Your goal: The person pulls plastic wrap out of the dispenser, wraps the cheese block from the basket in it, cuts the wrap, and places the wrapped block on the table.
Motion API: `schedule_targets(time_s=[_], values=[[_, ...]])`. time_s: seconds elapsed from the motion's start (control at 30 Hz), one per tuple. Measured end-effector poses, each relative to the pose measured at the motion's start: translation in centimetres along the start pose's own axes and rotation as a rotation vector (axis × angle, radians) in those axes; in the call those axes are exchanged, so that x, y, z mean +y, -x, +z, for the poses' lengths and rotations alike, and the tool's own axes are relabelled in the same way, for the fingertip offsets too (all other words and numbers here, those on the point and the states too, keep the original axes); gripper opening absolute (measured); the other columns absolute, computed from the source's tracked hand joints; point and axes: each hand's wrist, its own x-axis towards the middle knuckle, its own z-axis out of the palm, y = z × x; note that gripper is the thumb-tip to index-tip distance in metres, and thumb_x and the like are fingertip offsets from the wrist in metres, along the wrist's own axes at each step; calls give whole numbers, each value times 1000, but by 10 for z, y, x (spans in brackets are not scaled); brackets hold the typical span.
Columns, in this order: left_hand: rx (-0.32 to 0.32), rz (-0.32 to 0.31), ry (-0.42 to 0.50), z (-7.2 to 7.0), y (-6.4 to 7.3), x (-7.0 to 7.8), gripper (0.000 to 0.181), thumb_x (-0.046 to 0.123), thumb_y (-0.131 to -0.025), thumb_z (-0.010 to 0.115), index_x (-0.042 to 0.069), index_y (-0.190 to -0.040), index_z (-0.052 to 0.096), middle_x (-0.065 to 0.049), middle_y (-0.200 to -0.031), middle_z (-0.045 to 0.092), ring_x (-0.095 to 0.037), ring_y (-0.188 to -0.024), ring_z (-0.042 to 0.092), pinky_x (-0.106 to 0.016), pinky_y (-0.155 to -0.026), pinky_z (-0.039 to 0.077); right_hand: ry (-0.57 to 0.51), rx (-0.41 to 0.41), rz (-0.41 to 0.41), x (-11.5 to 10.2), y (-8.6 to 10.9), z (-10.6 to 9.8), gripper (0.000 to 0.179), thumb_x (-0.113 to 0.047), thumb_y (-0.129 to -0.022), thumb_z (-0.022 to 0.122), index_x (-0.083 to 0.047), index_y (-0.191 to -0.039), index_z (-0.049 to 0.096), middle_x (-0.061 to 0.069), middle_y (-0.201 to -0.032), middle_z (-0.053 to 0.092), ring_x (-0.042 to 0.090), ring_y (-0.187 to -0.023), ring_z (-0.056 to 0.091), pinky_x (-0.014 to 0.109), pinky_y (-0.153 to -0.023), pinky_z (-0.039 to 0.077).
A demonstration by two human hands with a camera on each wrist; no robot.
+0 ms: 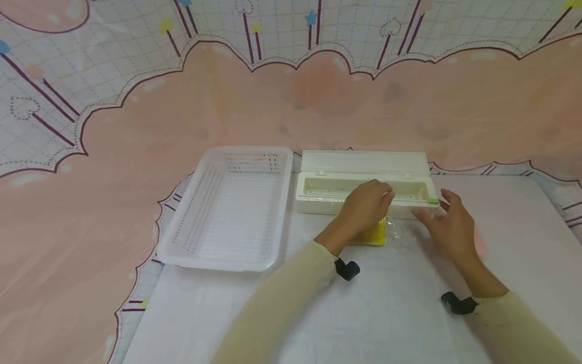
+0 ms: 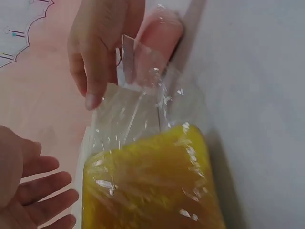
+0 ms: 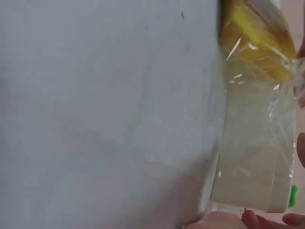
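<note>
A long white box (image 1: 313,206) with its lid (image 1: 364,162) raised stands at the back of the table, a small green piece (image 1: 433,200) on its front edge. In front of it is a yellow packet (image 2: 147,186) in glossy clear plastic, whose loose clear end spreads across the box front in the left wrist view. My left hand (image 1: 366,205) reaches over the box's front edge; its fingers are loosely spread in the left wrist view. At the box's right end, my right hand (image 1: 454,230) has its thumb by the front corner and its fingers apart from the thumb.
Left of the box sits a white perforated basket (image 1: 182,258). A pink object (image 2: 159,36) lies beyond my right hand, partly hidden by it. The table (image 1: 386,318) has a white cover, and a patterned cloth (image 1: 318,111) hangs behind.
</note>
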Motion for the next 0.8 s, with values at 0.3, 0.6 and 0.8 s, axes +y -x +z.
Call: schedule_targets(time_s=[0.3,0.6,0.8], values=[[-226,-31,135,21,-49,25,35,44,-108,44,27,-128,68,13,-118,69,-3,-111,60,-15,-97,46,63,50,-28,4,-11,4,94,-57,-89,73,8,-149,41,33,-137,58,40,-105,64,24,-66,49],[-127,-169,38,44,-62,43,54,76,-95,43,29,-78,64,14,-72,58,-5,-68,55,-24,-55,42,57,147,-66,12,-12,7,68,-44,-90,76,6,-133,57,31,-119,68,45,-103,64,30,-72,45],[-67,-262,-33,46,-60,55,60,84,-89,43,29,-68,60,13,-66,57,-7,-69,53,-33,-69,42,66,185,-112,12,-13,8,55,-31,-90,78,7,-126,60,34,-112,69,49,-99,64,58,-86,47]])
